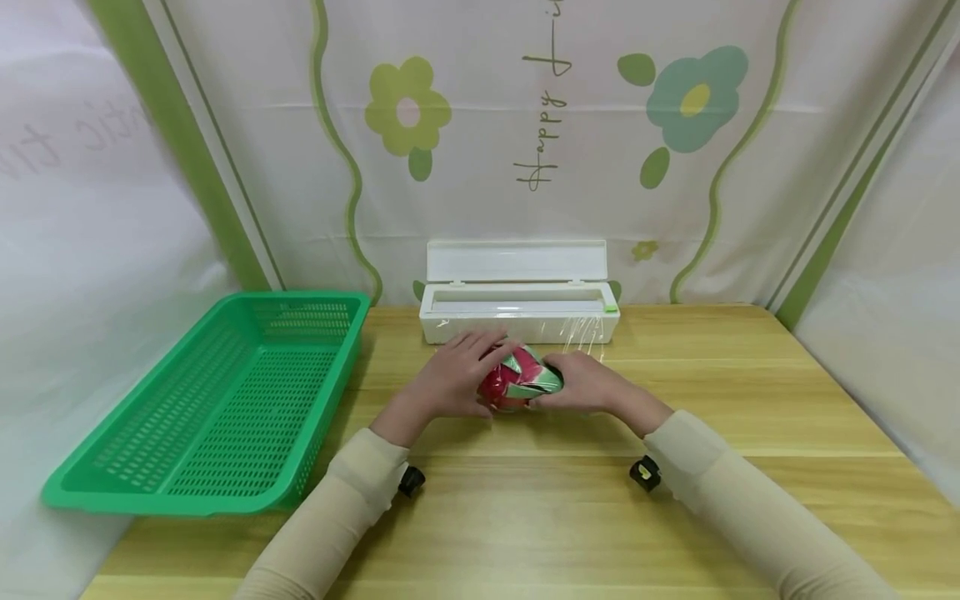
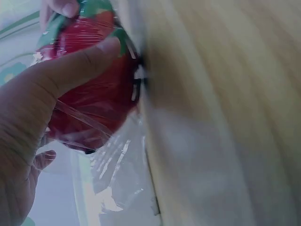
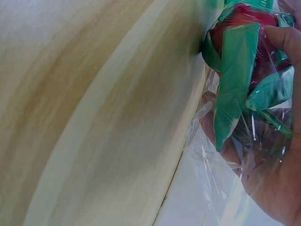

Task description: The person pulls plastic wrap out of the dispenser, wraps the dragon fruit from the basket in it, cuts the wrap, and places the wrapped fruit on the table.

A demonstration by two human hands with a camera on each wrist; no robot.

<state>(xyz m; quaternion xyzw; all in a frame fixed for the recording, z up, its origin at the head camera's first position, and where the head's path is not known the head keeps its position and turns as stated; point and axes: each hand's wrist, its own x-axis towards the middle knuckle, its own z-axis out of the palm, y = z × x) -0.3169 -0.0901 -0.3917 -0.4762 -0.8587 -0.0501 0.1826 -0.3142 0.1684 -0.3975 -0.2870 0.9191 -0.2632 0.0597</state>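
A red dragon fruit (image 1: pixel 517 385) with green scales lies on its side low over the table, in front of the cling film box. Clear cling film (image 2: pixel 115 179) covers it, wrinkled and shiny, with loose film trailing off it in both wrist views. My left hand (image 1: pixel 456 375) holds the fruit's rounded red end, the thumb across its near side and the fingers over the top. At the green-tipped end, my right hand (image 1: pixel 588 385) grips the fruit through the film. In the right wrist view, long green scales (image 3: pixel 235 75) show under the film between thumb and fingers.
Behind the hands stands a white cling film box (image 1: pixel 517 327), its lid (image 1: pixel 517 262) raised and film hanging over its front. A green slotted basket (image 1: pixel 300 467) sits at the left of the wooden table (image 1: pixel 525 525). A printed cloth (image 1: pixel 480 200) hangs behind.
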